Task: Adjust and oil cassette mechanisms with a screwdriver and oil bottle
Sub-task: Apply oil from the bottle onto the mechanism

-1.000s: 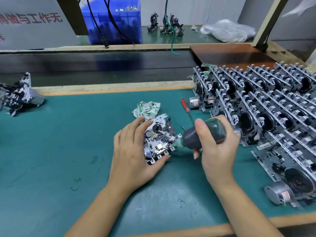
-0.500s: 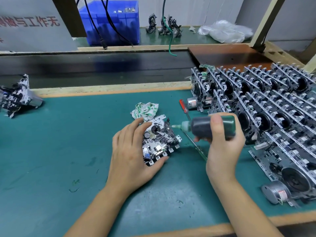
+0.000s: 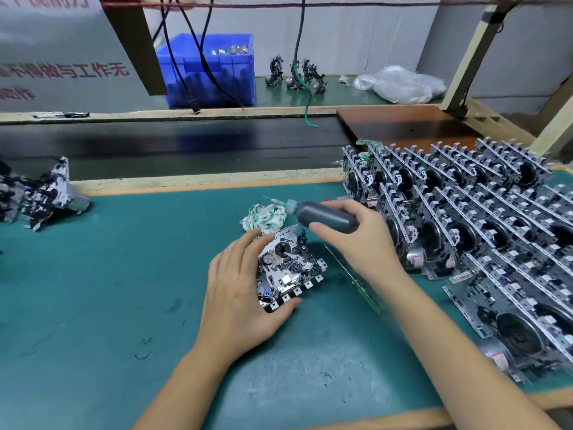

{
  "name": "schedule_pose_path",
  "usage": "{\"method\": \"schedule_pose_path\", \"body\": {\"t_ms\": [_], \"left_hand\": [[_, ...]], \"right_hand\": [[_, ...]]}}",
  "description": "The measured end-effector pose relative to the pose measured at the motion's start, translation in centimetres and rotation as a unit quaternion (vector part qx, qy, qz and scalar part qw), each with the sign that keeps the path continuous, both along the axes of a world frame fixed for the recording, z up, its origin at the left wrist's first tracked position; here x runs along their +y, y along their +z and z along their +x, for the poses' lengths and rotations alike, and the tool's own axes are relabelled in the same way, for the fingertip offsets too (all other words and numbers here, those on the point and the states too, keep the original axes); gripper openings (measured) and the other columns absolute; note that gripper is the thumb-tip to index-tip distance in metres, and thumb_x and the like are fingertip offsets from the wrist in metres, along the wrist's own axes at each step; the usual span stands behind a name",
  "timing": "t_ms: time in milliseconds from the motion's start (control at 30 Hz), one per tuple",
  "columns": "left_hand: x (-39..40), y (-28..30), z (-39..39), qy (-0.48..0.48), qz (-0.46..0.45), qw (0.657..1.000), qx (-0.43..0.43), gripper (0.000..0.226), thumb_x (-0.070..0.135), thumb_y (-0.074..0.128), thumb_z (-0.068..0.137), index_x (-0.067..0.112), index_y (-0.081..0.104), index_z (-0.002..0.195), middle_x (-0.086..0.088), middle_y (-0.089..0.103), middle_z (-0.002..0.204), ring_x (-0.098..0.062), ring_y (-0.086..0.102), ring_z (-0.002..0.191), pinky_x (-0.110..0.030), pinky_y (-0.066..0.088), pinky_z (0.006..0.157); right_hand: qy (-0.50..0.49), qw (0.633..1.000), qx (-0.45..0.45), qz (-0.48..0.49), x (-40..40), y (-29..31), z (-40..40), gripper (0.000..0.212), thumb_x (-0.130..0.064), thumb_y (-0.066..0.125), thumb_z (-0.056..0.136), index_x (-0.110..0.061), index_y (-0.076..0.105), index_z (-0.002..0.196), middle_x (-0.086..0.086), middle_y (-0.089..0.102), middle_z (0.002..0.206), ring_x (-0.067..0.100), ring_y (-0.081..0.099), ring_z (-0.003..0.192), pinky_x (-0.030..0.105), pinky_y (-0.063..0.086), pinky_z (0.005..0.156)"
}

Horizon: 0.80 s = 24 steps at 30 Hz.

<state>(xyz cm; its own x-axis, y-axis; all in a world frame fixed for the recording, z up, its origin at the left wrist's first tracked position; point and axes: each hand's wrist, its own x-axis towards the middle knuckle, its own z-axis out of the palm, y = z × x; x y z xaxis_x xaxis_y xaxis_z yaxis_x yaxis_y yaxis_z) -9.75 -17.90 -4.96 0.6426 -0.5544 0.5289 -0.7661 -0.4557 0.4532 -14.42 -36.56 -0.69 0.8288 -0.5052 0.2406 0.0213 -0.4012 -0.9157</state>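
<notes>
A metal cassette mechanism lies flat on the green mat at the centre. My left hand holds it by its left and front edges, thumb under the near side. My right hand grips a dark oil bottle, raised above the mechanism's far edge with its pale nozzle pointing left and up. A green-handled screwdriver lies on the mat just right of the mechanism, partly under my right wrist.
Rows of upright cassette mechanisms fill the mat's right side. A crumpled patterned rag lies behind the mechanism. Another mechanism sits at far left. A dark conveyor belt, blue bin and plastic bag lie beyond.
My right hand has lifted the oil bottle up and away from the mechanism, its nozzle swinging from the mechanism's side to above the rag. My left hand keeps its hold.
</notes>
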Motion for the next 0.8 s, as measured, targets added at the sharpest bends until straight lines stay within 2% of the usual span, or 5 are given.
{"method": "schedule_pose_path", "body": {"t_ms": [233, 467, 633, 700, 800], "left_hand": [[0.0, -0.4, 0.5, 0.002, -0.022, 1.0, 0.014, 0.08, 0.056, 0.064, 0.066, 0.022, 0.037, 0.134, 0.012, 0.039, 0.132, -0.014, 0.041, 0.124, -0.026, 0.025, 0.104], [0.1, -0.5, 0.6, -0.006, -0.027, 1.0, 0.01, 0.08, 0.057, 0.064, 0.068, 0.022, 0.038, 0.134, 0.012, 0.04, 0.134, -0.012, 0.04, 0.127, -0.028, 0.026, 0.104], [0.1, -0.5, 0.6, -0.015, -0.025, 0.999, 0.02, 0.08, 0.058, 0.066, 0.067, 0.024, 0.038, 0.134, 0.009, 0.042, 0.135, -0.009, 0.038, 0.128, -0.026, 0.024, 0.107], [0.1, -0.5, 0.7, -0.023, -0.028, 0.999, 0.017, 0.079, 0.056, 0.066, 0.067, 0.024, 0.039, 0.134, 0.011, 0.04, 0.136, -0.008, 0.038, 0.128, -0.022, 0.022, 0.107], [0.0, -0.4, 0.8, -0.049, -0.037, 0.998, 0.034, 0.079, 0.055, 0.067, 0.067, 0.023, 0.039, 0.133, 0.01, 0.04, 0.138, -0.002, 0.037, 0.126, -0.024, 0.025, 0.106]], "right_hand": [[-0.009, 0.992, -0.035, 0.118, -0.8, 0.1, 2.9, 0.04, -0.005, 0.072, 0.078, -0.025, 0.046, 0.102, -0.009, 0.068, 0.101, 0.013, 0.062, 0.095, 0.021, 0.047, 0.084], [0.001, 0.988, 0.126, -0.092, -0.2, -2.2, 5.0, 0.04, -0.022, 0.064, 0.09, -0.012, 0.044, 0.124, 0.006, 0.057, 0.122, 0.023, 0.055, 0.11, 0.038, 0.043, 0.096], [-0.07, 0.98, 0.04, -0.18, 0.3, -1.6, 2.1, 0.028, -0.028, 0.061, 0.089, -0.021, 0.043, 0.109, -0.003, 0.05, 0.109, 0.014, 0.051, 0.092, 0.034, 0.043, 0.083], [-0.007, 0.968, 0.052, -0.244, 0.1, -1.6, -0.6, 0.022, -0.042, 0.047, 0.093, -0.024, 0.045, 0.105, -0.008, 0.049, 0.099, 0.013, 0.05, 0.085, 0.033, 0.039, 0.077], [0.143, 0.892, 0.196, -0.381, -0.2, -2.1, -3.0, 0.064, -0.069, 0.022, 0.084, -0.023, 0.05, 0.118, -0.011, 0.049, 0.107, 0.011, 0.044, 0.102, 0.029, 0.035, 0.085]]}}
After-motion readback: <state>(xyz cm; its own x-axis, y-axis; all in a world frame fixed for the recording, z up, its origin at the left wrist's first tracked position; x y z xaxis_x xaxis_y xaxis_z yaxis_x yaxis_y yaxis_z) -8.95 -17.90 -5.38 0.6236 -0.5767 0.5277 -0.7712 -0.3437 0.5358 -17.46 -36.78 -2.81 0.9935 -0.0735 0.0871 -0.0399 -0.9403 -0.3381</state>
